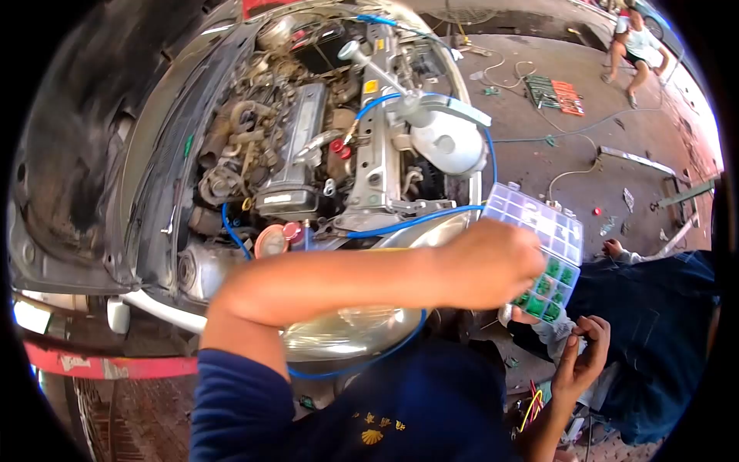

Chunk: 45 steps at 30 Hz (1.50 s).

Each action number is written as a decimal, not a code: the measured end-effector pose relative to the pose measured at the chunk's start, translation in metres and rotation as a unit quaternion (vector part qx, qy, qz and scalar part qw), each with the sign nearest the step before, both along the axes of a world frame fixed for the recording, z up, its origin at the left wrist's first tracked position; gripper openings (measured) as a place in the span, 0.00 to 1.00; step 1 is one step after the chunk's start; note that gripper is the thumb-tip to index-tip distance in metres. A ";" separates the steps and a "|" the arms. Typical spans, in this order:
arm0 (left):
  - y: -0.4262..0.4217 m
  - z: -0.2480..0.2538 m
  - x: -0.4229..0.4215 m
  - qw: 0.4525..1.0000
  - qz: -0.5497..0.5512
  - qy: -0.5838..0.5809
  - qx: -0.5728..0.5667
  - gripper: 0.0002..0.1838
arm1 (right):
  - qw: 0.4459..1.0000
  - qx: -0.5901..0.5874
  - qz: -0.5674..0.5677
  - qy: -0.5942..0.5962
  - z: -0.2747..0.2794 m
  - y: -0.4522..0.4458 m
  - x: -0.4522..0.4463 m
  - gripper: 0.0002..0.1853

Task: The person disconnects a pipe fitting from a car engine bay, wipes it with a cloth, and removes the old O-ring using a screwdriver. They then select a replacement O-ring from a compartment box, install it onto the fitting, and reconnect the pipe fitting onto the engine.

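My left hand (496, 262) reaches across in front of me, curled over a clear plastic compartment box (573, 269). Its fingertips go down at the box's near side and are mostly hidden by the hand. Small green rings (553, 310), apparently O-rings, fill several compartments; the transparent lid (535, 219) is raised. A co-worker's hand (525, 316) with a pale sleeve or cover supports the box from below. My right hand (585, 358) is just below and right of the box, thumb and fingertips pinched together; anything between them is too small to make out.
An open engine bay (300, 146) spreads ahead, with a blue hose (416, 222) and a headlight (350, 335). The co-worker in dark clothing (654, 339) is close on my right. Tools (554, 94) lie on the floor beyond, near a seated person (637, 46).
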State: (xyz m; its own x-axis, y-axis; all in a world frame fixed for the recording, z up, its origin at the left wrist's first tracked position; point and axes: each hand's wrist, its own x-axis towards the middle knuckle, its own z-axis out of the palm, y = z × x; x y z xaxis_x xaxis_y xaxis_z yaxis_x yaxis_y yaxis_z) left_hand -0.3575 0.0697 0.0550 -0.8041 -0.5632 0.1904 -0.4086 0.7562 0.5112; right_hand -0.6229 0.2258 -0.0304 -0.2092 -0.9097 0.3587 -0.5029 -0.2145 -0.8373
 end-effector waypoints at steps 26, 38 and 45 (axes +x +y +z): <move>-0.079 -0.034 0.254 0.964 0.181 -0.184 0.072 0.11 | 0.961 -0.044 0.268 0.049 0.023 -0.069 0.134 0.12; -0.078 -0.039 0.265 0.964 0.182 -0.135 0.138 0.12 | 0.946 -0.026 0.319 0.058 0.021 -0.085 0.158 0.12; -0.079 -0.037 0.266 0.963 0.179 -0.095 0.176 0.13 | 0.941 -0.016 0.332 0.062 0.018 -0.092 0.169 0.14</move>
State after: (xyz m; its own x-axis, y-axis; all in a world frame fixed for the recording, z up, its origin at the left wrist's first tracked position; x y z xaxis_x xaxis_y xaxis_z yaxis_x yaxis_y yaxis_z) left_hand -0.0910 -0.0091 0.0178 -0.5473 -0.8140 -0.1944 -0.7228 0.3427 0.6001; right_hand -0.4537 0.1343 -0.0125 0.4474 -0.8133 0.3720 -0.3423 -0.5399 -0.7690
